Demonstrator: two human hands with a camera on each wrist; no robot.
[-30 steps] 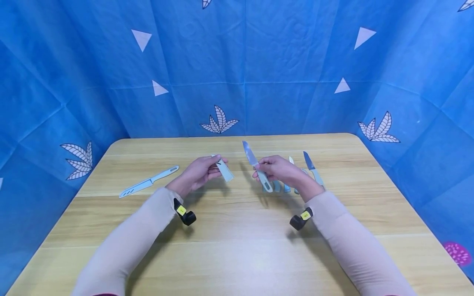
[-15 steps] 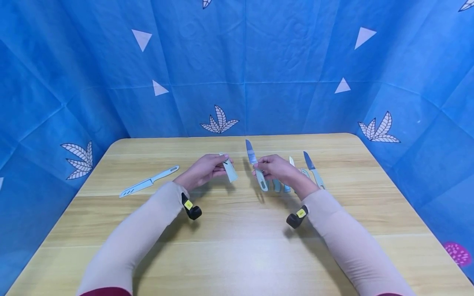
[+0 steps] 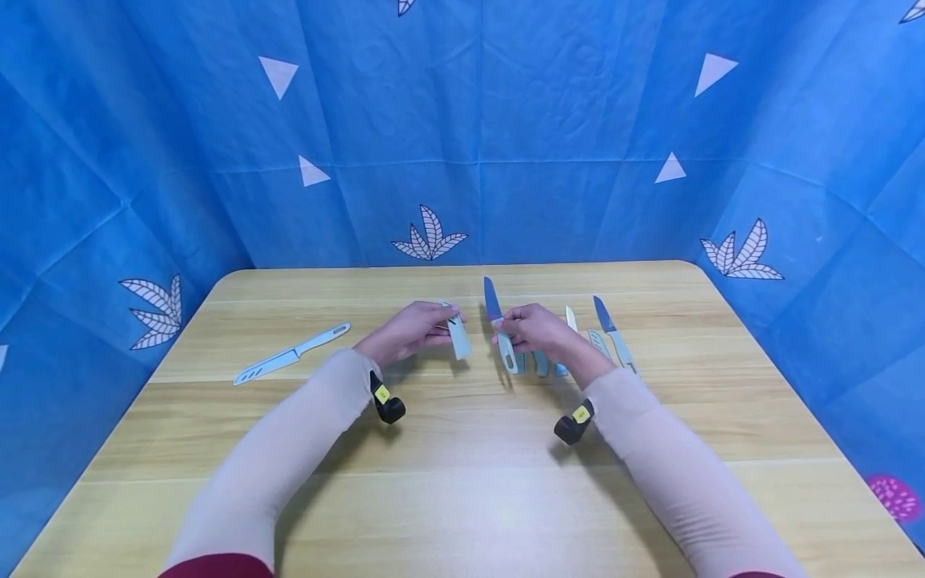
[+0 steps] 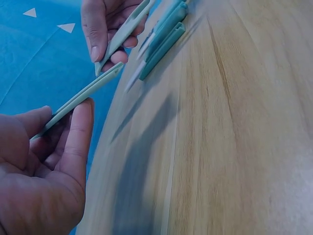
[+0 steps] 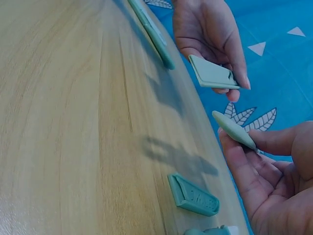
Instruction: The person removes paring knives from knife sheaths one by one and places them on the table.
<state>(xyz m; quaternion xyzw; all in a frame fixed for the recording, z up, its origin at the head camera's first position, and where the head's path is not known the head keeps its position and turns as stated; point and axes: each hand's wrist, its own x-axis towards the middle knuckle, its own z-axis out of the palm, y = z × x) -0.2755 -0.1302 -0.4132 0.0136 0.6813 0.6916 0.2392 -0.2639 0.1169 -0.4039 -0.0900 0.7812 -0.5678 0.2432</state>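
My left hand (image 3: 408,333) pinches a pale green blade sheath (image 3: 458,337) above the table's middle; the left wrist view shows the sheath (image 4: 80,98) edge-on between thumb and fingers. My right hand (image 3: 536,327) grips a knife (image 3: 499,325) by its pale green handle, dark blade pointing up and away. The right wrist view shows the handle (image 5: 234,129) in my fingers and the sheath (image 5: 211,73) in the other hand beyond it. Sheath and knife are a short gap apart.
A sheathed pale knife (image 3: 291,354) lies at the table's left. Behind my right hand lie several knives and sheaths (image 3: 603,333) in a row. One loose sheath (image 5: 193,196) lies on the wooden table (image 3: 462,482). Blue cloth walls surround it.
Both hands have drawn closer together, the left moving right with the sheath. The knife has turned more upright and the sheath has tilted steeper.
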